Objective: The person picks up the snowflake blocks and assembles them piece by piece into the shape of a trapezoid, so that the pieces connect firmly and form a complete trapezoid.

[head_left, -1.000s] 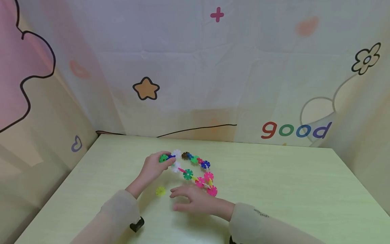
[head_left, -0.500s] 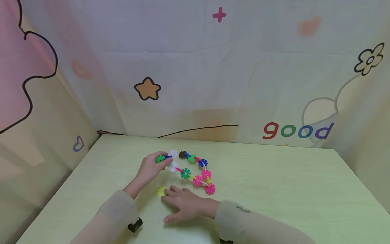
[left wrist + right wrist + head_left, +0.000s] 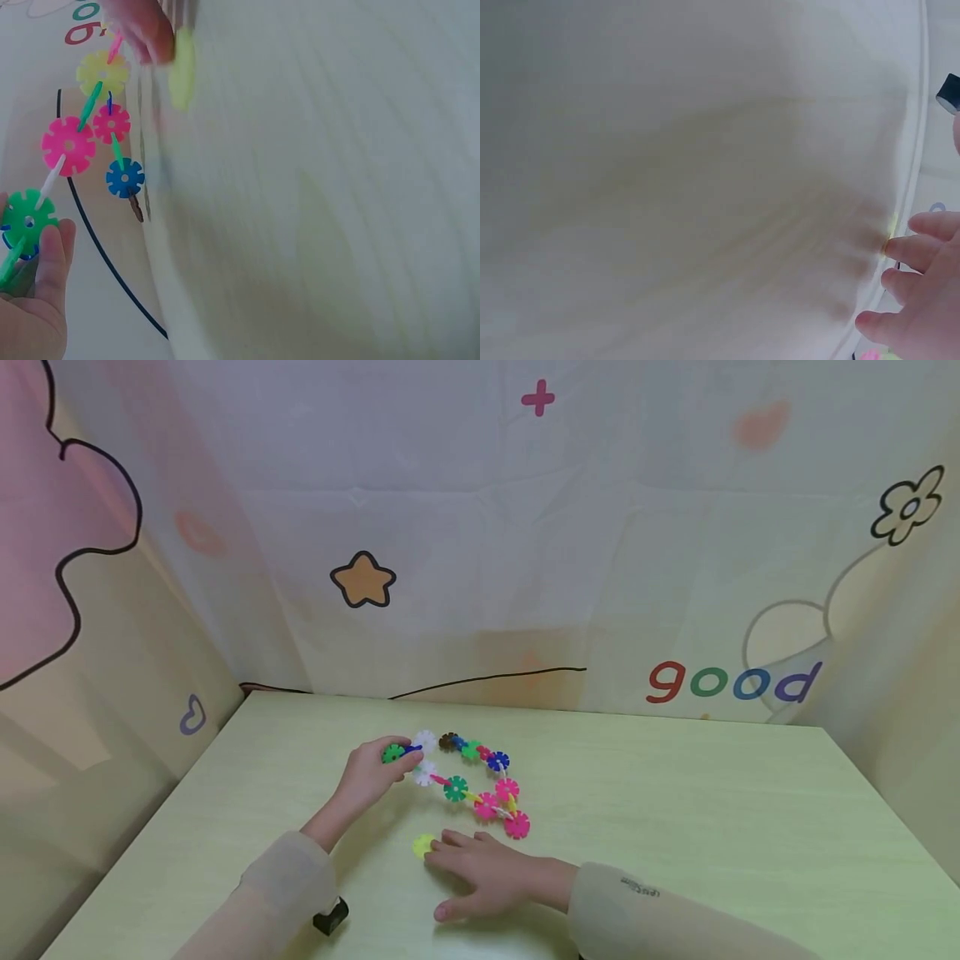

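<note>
My left hand (image 3: 369,774) pinches one end of a chain of colourful notched plastic snowflake discs (image 3: 455,788), at a green disc and a dark blue one. In the left wrist view the thumb presses against the green disc (image 3: 30,219), with pink, yellow and blue discs linked on beyond it. The chain curves round on the right in a loop, and its brown end disc (image 3: 447,742) sits apart from the white disc (image 3: 424,741). Lower down, my right hand (image 3: 487,870) is spread palm down, its fingertips on a loose yellow disc (image 3: 422,846).
A pale wooden table (image 3: 675,810) spreads under both hands. Behind it hangs a printed cloth (image 3: 465,543) with a star and the word "good", meeting the table's far edge. A black wrist camera (image 3: 331,916) is strapped below the left sleeve.
My right hand has reached left onto the yellow disc, then come back right, and the disc has slid right and nearer with it. The left hand and the chain have barely shifted.
</note>
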`<state>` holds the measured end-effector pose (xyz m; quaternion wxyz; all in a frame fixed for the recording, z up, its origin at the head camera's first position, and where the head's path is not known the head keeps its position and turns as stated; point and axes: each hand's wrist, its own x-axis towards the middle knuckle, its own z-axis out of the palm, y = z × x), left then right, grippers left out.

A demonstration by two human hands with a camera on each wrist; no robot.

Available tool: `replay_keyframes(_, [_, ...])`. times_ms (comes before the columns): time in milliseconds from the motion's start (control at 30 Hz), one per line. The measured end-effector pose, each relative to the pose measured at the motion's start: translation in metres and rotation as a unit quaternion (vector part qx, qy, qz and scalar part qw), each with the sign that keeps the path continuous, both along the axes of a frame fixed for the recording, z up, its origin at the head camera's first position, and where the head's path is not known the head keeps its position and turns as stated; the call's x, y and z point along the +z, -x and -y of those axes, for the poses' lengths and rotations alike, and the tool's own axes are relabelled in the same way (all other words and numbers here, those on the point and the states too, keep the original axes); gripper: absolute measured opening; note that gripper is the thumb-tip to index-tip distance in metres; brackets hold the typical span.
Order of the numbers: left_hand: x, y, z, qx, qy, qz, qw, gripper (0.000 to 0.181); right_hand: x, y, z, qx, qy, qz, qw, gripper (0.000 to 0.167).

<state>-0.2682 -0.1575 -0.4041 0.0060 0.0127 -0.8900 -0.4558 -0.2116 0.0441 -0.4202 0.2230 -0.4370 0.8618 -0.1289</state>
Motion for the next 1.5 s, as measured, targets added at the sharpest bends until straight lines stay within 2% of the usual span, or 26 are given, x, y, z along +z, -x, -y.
replay_keyframes(233, [0.001,-0.003,0.003,-0.007,-0.005,-0.006,0.9999,0.05,0.004,-0.002,-0.02,-0.018,0.032,-0.003,0.9993,0.059])
replay_keyframes(367, [0.001,-0.004,0.004,-0.011,-0.006,-0.006,0.9999,0.049,0.006,0.006,-0.018,-0.048,0.096,0.004,0.9942,0.047])
replay_keyframes(500, [0.0,-0.003,0.004,-0.013,-0.006,-0.003,0.9999,0.05,0.005,0.017,-0.01,-0.085,0.141,0.037,0.9857,0.038])
replay_keyframes(600, [-0.001,-0.003,0.005,-0.014,-0.008,-0.005,0.9999,0.05,0.0,0.024,-0.005,-0.098,0.136,0.054,0.9844,0.035])
replay_keyframes(800, [-0.002,-0.003,0.005,-0.019,-0.018,-0.004,0.9997,0.052,-0.007,0.031,0.001,-0.096,0.108,0.057,0.9878,0.031])
replay_keyframes(1100, [-0.001,-0.004,0.005,-0.018,-0.017,-0.003,0.9997,0.053,-0.004,0.03,0.006,-0.109,0.076,0.051,0.9898,0.027])
replay_keyframes(1367, [-0.001,-0.003,0.005,-0.02,-0.018,-0.002,0.9996,0.053,-0.003,0.027,0.007,-0.111,0.072,0.032,0.9907,0.018])
replay_keyframes(1500, [-0.001,-0.004,0.004,-0.024,-0.018,-0.002,0.9996,0.051,-0.003,0.024,0.004,-0.117,0.078,0.042,0.9891,0.017])
